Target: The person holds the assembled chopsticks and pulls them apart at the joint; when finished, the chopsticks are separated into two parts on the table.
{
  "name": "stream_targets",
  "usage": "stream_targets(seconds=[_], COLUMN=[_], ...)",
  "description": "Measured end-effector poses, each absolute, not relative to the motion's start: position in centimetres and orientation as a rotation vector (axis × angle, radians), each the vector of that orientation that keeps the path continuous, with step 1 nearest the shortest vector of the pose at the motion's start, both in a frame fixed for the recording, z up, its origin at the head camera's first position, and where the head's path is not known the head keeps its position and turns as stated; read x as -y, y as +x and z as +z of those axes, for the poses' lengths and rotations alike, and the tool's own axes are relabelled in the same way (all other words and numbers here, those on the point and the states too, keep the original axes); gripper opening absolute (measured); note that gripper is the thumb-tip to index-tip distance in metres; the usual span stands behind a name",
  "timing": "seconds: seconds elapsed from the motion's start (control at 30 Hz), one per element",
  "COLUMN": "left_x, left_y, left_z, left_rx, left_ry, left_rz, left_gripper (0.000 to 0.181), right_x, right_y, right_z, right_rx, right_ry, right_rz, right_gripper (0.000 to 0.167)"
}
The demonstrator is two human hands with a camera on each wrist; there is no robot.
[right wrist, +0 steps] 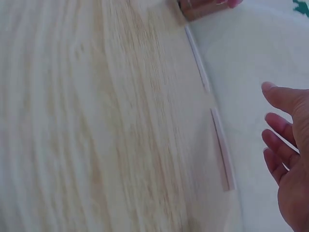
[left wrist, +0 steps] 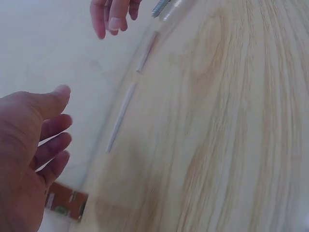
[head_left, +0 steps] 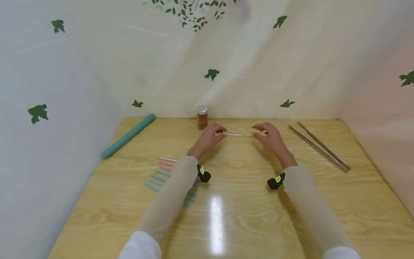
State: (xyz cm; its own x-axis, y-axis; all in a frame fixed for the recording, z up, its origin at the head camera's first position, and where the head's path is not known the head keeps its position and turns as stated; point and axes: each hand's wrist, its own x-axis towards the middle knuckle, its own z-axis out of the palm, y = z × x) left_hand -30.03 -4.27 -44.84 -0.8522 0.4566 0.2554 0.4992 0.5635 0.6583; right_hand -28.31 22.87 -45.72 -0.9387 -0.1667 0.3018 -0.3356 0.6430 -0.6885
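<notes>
Two pale thin sticks lie end to end on the wooden table with a small gap between them, the left stick point(head_left: 234, 134) point(left wrist: 120, 117) point(right wrist: 197, 59) and the right stick point(left wrist: 147, 52) point(right wrist: 222, 149). My left hand point(head_left: 208, 139) point(left wrist: 29, 145) is over the left stick's outer end, fingers relaxed and apart from the thumb, holding nothing. Over the right stick, my right hand point(head_left: 271, 139) point(right wrist: 292, 140) has its fingers loosely bent and parted from the thumb, also holding nothing. Both wrist views show the sticks lying free of the fingers.
A jar with a silver lid point(head_left: 202, 117) stands behind my left hand. Metal tongs point(head_left: 318, 146) lie on the right, a teal roll point(head_left: 128, 136) at the back left. Blue sticks point(head_left: 159, 178), pink sticks point(head_left: 166, 166) and a white stick point(head_left: 168, 159) lie partly under my left forearm.
</notes>
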Motion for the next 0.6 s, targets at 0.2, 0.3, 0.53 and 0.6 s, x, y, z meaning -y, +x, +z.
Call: stream_targets(seconds=[0.2, 0.3, 0.53, 0.6], left_x=[8.0, 10.0, 14.3, 15.4], left_y=[-28.8, -28.2, -26.7, -26.3], left_z=[-44.3, -44.2, -44.1, -44.3], left_rx=[2.681, 2.659, 2.646, 2.668], left_ry=[-0.797, -0.754, -0.675, -0.655], left_rz=[-1.257, -1.282, -1.298, -1.296], left_gripper=[0.023, 0.023, 0.022, 0.024], right_x=[-21.0, -19.9, -16.7, -15.6], right_y=[-26.8, -26.1, -24.8, -24.4], right_z=[-44.9, -44.9, -45.0, -45.1], right_rx=[2.64, 2.639, 2.682, 2.686], right_ry=[0.505, 0.543, 0.643, 0.678], right_rz=[1.239, 1.245, 1.328, 1.352], right_gripper=[0.035, 0.035, 0.038, 0.039])
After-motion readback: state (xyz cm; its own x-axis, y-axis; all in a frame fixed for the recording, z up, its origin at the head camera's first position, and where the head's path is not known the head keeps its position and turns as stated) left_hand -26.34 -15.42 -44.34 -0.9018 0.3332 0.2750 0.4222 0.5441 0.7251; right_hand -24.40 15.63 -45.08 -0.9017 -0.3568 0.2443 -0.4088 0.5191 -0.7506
